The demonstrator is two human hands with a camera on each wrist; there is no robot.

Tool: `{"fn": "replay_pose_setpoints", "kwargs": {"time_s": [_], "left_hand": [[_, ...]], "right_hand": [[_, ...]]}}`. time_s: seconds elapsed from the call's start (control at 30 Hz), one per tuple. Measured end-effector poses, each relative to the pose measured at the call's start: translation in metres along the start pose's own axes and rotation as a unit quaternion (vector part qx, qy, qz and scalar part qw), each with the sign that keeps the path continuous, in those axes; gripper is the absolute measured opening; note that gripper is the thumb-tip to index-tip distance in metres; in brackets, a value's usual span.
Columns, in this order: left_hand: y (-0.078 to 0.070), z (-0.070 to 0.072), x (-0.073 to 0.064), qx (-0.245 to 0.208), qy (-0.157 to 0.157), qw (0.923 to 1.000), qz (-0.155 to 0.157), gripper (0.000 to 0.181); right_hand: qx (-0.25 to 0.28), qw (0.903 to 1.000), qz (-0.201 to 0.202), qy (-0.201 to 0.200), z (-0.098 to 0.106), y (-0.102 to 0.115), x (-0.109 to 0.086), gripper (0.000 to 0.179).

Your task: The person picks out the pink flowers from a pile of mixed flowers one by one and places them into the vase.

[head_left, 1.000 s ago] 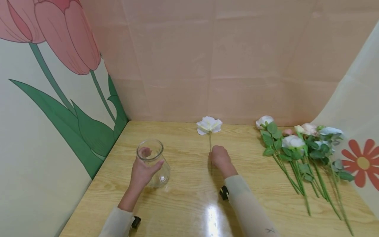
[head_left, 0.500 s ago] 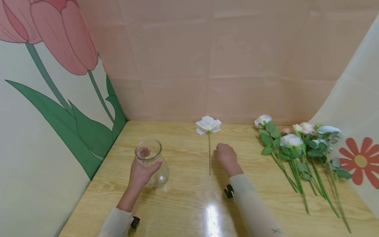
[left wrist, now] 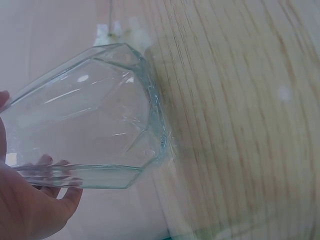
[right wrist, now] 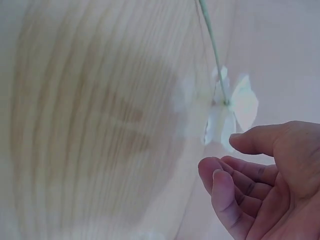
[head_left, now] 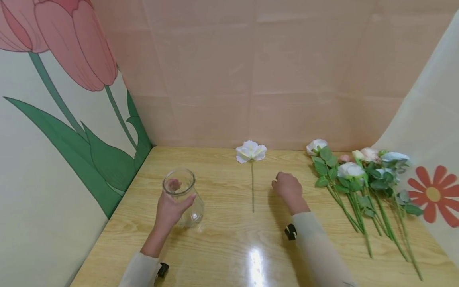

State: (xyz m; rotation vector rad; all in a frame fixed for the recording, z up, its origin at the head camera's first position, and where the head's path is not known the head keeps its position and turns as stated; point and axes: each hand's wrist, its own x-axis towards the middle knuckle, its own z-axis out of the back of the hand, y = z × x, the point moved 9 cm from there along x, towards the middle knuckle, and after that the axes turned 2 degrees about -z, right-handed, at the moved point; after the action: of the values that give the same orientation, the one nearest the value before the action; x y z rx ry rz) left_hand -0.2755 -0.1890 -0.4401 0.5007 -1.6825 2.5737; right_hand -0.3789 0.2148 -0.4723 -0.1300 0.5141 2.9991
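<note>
Flower (head_left: 251, 152) between left hand (head_left: 170, 210), around glass vase (head_left: 192, 214), and nearer right hand (head_left: 289, 189).
</note>
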Motion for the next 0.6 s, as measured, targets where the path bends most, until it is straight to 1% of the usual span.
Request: {"fn": "replay_pose_setpoints", "kwargs": {"time_s": [0.13, 0.37, 0.6], "left_hand": [[0.000, -0.002, -0.001, -0.005, 0.001, 1.0000, -0.002, 0.078], [0.000, -0.003, -0.001, -0.021, -0.001, 0.9997, -0.009, 0.078], [0.000, -0.004, -0.001, -0.015, 0.005, 0.9998, -0.009, 0.078]], "right_hand": [[-0.006, 0.9999, -0.007, 0.004, 0.007, -0.018, 0.000, 0.038], [-0.003, 0.9997, -0.019, 0.018, 0.016, -0.048, -0.003, 0.036], [-0.008, 0.9993, -0.025, 0.028, 0.022, -0.070, -0.006, 0.042]]}}
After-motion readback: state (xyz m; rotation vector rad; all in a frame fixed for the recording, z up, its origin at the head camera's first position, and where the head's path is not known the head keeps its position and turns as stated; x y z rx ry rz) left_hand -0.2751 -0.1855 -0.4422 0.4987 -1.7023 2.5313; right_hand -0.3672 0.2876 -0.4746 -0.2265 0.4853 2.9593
